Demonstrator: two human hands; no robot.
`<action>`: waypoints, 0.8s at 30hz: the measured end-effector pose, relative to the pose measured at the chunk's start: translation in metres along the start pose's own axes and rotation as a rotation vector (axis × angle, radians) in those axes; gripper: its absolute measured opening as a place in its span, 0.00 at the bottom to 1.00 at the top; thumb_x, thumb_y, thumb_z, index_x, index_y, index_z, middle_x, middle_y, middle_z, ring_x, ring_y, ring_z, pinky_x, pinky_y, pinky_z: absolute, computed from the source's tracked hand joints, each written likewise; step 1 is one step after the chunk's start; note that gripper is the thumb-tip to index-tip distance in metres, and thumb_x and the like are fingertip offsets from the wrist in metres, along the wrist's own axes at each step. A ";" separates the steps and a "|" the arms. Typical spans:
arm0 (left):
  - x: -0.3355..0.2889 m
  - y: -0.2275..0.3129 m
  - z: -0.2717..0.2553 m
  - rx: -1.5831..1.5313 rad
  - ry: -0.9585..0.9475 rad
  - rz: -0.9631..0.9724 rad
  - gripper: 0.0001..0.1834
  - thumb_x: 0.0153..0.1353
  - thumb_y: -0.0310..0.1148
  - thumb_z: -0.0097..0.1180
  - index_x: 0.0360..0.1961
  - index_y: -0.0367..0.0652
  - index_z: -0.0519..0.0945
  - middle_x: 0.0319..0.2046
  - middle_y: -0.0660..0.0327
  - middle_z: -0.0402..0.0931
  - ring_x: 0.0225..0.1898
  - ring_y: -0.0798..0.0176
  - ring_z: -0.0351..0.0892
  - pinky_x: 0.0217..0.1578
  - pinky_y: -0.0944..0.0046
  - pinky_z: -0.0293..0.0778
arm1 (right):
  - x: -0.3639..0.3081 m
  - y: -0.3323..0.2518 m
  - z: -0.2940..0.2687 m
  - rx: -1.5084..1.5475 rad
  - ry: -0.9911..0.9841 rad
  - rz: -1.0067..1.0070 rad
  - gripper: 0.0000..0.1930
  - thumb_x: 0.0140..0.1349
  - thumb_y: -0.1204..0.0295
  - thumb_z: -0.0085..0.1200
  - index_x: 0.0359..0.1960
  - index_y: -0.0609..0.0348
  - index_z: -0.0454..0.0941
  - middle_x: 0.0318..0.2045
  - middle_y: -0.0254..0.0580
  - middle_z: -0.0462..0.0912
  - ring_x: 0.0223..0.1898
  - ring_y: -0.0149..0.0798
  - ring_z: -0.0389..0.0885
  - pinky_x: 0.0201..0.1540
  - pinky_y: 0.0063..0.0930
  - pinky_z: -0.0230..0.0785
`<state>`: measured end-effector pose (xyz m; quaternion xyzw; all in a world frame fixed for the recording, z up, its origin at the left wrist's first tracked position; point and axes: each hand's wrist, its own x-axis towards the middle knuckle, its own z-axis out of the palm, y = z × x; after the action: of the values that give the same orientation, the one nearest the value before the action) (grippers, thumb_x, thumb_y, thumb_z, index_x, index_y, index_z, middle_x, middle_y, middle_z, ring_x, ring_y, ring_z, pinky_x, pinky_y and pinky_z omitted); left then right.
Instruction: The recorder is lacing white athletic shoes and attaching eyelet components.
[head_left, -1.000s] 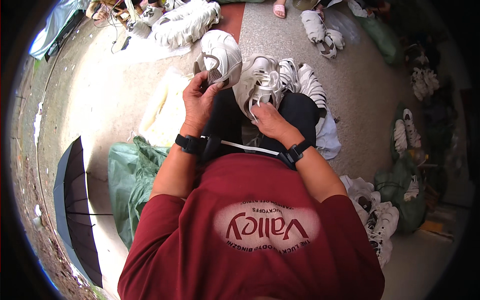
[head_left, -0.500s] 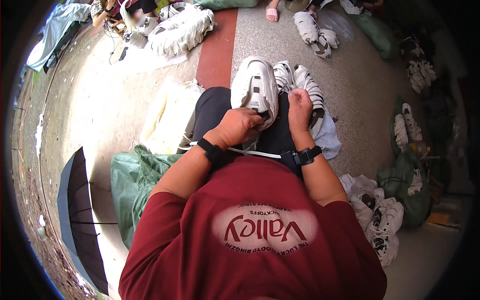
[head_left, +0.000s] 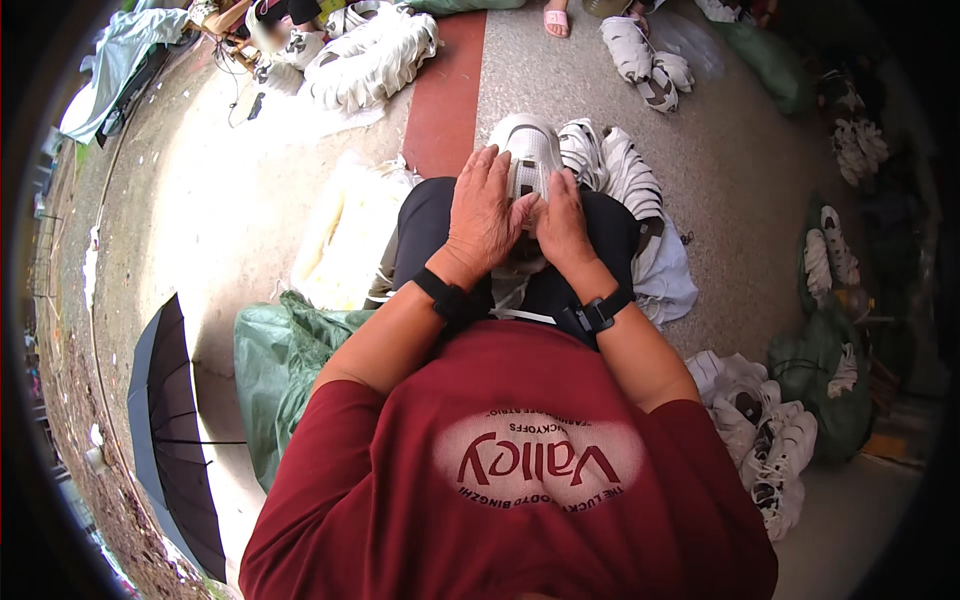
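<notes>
A white sneaker upper [head_left: 527, 141] with a mesh toe and dark openings along its middle lies over my lap, toe pointing away from me. My left hand [head_left: 484, 208] is open, its fingers stretched flat along the upper's left side. On the other side my right hand [head_left: 562, 222] lies with its fingers extended against the upper. Both thumbs come close together over its middle, and the hands partly hide its near end. A white cord [head_left: 530, 316] runs across my lap below the wrists. Just beyond my right knee rest stacked white shoe uppers [head_left: 630, 172].
A bundle of white uppers [head_left: 370, 62] lies at the far left, another group [head_left: 645, 62] at the far right. More white shoes [head_left: 765, 435] lie at my right. At left are a green sheet [head_left: 285, 360] and a dark umbrella [head_left: 175, 440]. Other people sit farther off.
My left hand has turned from gripping the upper's near end to lying flat on its side. My right hand has come in from the right onto the upper.
</notes>
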<state>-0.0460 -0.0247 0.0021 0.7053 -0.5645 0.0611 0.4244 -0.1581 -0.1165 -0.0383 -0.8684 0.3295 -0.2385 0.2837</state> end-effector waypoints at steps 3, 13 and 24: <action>-0.015 -0.023 0.038 -0.022 -0.038 -0.055 0.24 0.53 0.31 0.53 0.51 0.35 0.66 0.52 0.42 0.64 0.54 0.40 0.62 0.55 0.50 0.59 | -0.001 0.014 0.007 0.066 0.012 -0.038 0.23 0.57 0.76 0.43 0.53 0.80 0.56 0.53 0.77 0.59 0.56 0.68 0.59 0.61 0.42 0.52; -0.022 -0.031 0.051 -0.146 -0.051 -0.063 0.22 0.55 0.29 0.49 0.52 0.35 0.65 0.52 0.42 0.64 0.54 0.40 0.63 0.53 0.50 0.60 | -0.002 0.017 0.001 0.073 -0.042 -0.023 0.24 0.55 0.78 0.47 0.53 0.75 0.57 0.54 0.70 0.60 0.58 0.62 0.59 0.59 0.40 0.54; -0.031 -0.036 0.038 -0.119 -0.005 -0.075 0.22 0.52 0.32 0.52 0.49 0.37 0.67 0.49 0.45 0.66 0.52 0.43 0.64 0.52 0.51 0.61 | -0.026 -0.219 -0.167 1.193 -0.193 -0.922 0.19 0.57 0.61 0.55 0.38 0.67 0.76 0.26 0.41 0.82 0.27 0.29 0.80 0.35 0.22 0.71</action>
<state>-0.0415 -0.0273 -0.0588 0.6996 -0.5414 0.0094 0.4662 -0.1802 -0.0174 0.2189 -0.6348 -0.2776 -0.3934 0.6043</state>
